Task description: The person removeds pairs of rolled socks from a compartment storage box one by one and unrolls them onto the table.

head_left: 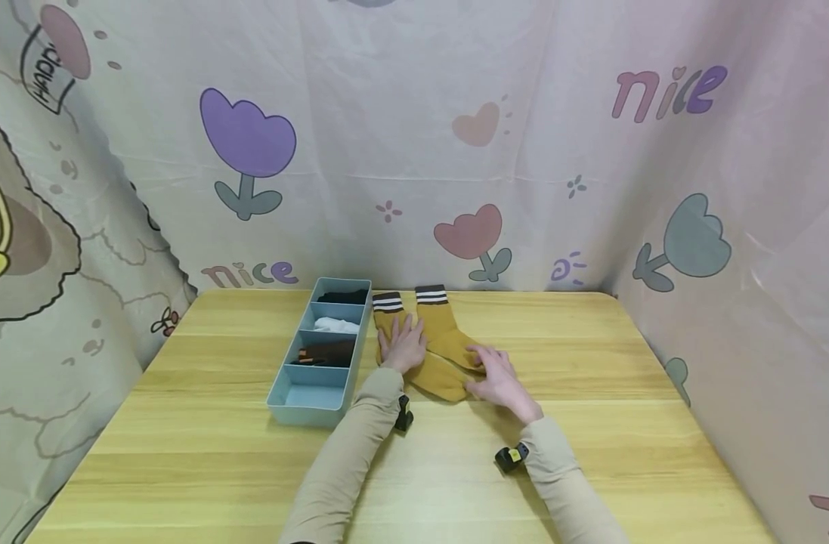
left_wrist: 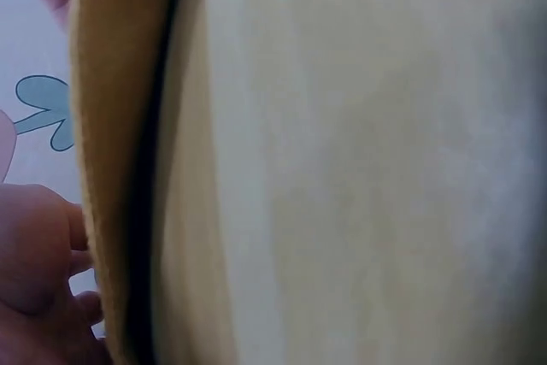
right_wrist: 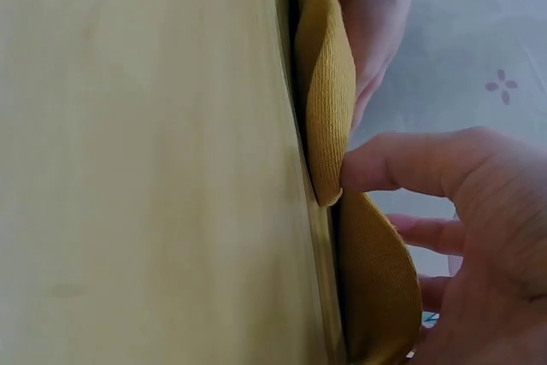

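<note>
Two mustard-yellow knitted socks (head_left: 436, 317) with dark, white-striped cuffs lie side by side on the pale wood-grain bench (head_left: 455, 483), cuffs at the far end, toes pointing right. The person's left hand (head_left: 403, 347) rests on the left sock (head_left: 443, 380), fingers spread rather than clenched. The right hand (head_left: 501, 380), loosely extended and grasping nothing, has its thumb touching that sock's toe, and its fingers reach over the toe of the right sock (head_left: 446, 332). Just left of the socks stands a long blue-grey plastic box (head_left: 308, 415) with four compartments; from the far end, I see black fabric (head_left: 344, 297), white fabric (head_left: 335, 326) and dark brown fabric (head_left: 332, 353) in three of them. Beige sleeves (head_left: 349, 453) cover both arms.
</note>
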{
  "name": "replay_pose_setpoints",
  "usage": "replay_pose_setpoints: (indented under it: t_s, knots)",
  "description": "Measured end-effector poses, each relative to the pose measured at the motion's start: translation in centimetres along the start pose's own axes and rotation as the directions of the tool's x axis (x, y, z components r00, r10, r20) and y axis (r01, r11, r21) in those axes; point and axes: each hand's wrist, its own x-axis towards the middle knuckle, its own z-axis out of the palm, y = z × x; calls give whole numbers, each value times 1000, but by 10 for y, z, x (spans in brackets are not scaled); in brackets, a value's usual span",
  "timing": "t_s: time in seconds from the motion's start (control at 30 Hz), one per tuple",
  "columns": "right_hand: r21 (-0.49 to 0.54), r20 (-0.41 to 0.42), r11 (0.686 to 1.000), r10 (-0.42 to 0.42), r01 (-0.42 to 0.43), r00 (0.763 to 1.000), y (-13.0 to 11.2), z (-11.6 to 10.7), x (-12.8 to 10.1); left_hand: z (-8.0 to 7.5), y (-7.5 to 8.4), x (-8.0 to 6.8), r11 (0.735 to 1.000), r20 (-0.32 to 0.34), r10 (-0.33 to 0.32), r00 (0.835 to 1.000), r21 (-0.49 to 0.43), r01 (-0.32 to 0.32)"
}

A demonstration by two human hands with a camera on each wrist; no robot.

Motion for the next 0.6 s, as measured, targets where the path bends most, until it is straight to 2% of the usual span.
replay_pose_setpoints:
  t_s: [0.23, 0.37, 0.6]
  knots:
    - [22, -40, 1000, 11, -10, 999, -1, 0, -1, 1, -1, 1, 1000, -2, 5, 1000, -3, -5]
    - [43, -49, 999, -10, 12, 999, 0, -1, -2, -1, 0, -2, 1000, -6, 12, 1000, -15, -12]
    - [108, -89, 992, -61, 71, 994, 1, -5, -7, -14, 9, -10, 998, 16, 55, 998, -35, -54]
